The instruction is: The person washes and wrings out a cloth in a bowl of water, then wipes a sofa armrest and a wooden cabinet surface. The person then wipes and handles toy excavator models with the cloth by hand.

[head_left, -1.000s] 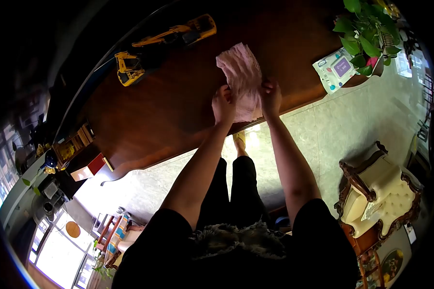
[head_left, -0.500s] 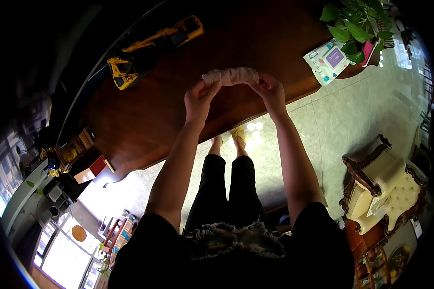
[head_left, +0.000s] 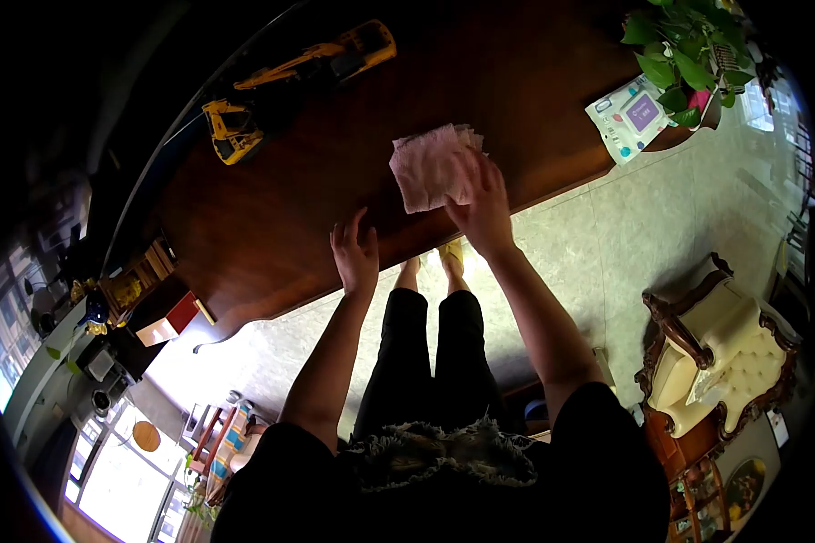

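Observation:
A pink cloth (head_left: pixel 426 169), folded into a rough square, lies on the dark brown wooden table (head_left: pixel 290 226) near its front edge. My right hand (head_left: pixel 483 206) rests on the right side of the cloth, its fingers spread over it. Off to the left, my left hand (head_left: pixel 354 253) is above the table's edge, apart from the cloth, with its fingers apart and nothing in them.
A yellow toy excavator (head_left: pixel 326 59) and its yellow part (head_left: pixel 232 132) are at the back left. A wipes pack (head_left: pixel 632 119) lies at the right beside a leafy plant (head_left: pixel 688 68). A cream armchair (head_left: pixel 720 353) stands on the floor at the right.
The cloth went from long and flat, to gathered up between both hands, to folded smaller on the table. My left hand has let go and moved down-left; my right hand has opened over the cloth.

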A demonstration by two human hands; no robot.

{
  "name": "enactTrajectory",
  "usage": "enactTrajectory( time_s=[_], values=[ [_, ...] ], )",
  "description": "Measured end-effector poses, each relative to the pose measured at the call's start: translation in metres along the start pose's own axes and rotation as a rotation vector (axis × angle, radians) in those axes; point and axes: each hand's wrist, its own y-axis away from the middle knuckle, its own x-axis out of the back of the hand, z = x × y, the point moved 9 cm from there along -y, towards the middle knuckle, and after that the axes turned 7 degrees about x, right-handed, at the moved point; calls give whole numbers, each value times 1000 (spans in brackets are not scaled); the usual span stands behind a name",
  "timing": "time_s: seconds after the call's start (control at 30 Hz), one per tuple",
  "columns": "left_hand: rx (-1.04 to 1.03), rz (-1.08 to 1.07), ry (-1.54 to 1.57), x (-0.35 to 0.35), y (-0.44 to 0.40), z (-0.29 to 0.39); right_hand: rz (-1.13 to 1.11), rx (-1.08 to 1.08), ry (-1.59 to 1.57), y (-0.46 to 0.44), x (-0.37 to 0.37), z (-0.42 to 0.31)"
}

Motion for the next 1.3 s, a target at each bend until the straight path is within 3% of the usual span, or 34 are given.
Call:
enactTrajectory(
  time_s=[0.03,0.1,0.13,0.2,0.27,0.33,0.47,0.53,0.6,0.63,0.67,0.7,0.77,0.87,0.93,0.97,1.0,1.03,1.07,1.1,1.2,1.3],
  values=[
    [-19,-15,11,1,-2,-2,2,0,1,-10,-7,-4],
    [-34,-20,11,6,-7,-2,-93,323,252,-27,-28,-34],
    [-44,-24,14,8,-10,-1,-88,318,256,-30,-39,-22],
    [-63,-20,-11,10,-12,-3,-292,525,295,-26,-84,-7],
    [-81,-14,-42,12,-20,-8,-319,574,236,-40,-75,20],
    [-136,29,-162,17,-23,-11,-419,606,547,-55,-53,56],
    [-69,-9,-124,28,-28,-28,45,33,589,-59,47,159],
    [-75,-9,-102,33,-27,-27,156,-47,728,-30,51,155],
    [-84,0,-65,35,-26,-27,212,-169,703,-2,32,119],
    [-88,-2,-64,36,-25,-23,62,-298,758,14,-6,119],
    [-75,16,-51,39,-22,-18,93,-185,708,29,-41,88],
    [-64,37,-39,40,-21,-14,64,-256,202,38,-79,71],
    [-25,38,-30,40,-19,-14,-94,30,287,38,-147,-39],
    [-5,26,-37,38,-20,-21,-214,443,51,35,-192,-80],
    [-24,-1,-63,40,-17,-25,-407,548,-75,25,-195,-57],
    [-37,-13,-73,41,-18,-27,-518,500,160,25,-177,-37],
    [-49,-25,-83,44,-16,-27,-414,521,275,16,-139,-19],
    [-34,-45,-39,47,-15,-28,-202,362,300,17,-114,18],
    [-48,-48,-29,48,-10,-34,-317,106,424,18,-82,52],
    [-44,-93,-36,43,-4,-50,-127,158,509,19,-53,74],
    [-2,-200,-24,48,11,-57,-184,-171,606,17,38,125],
    [-28,-274,6,59,26,-47,102,-231,646,35,67,154]
  ],
)
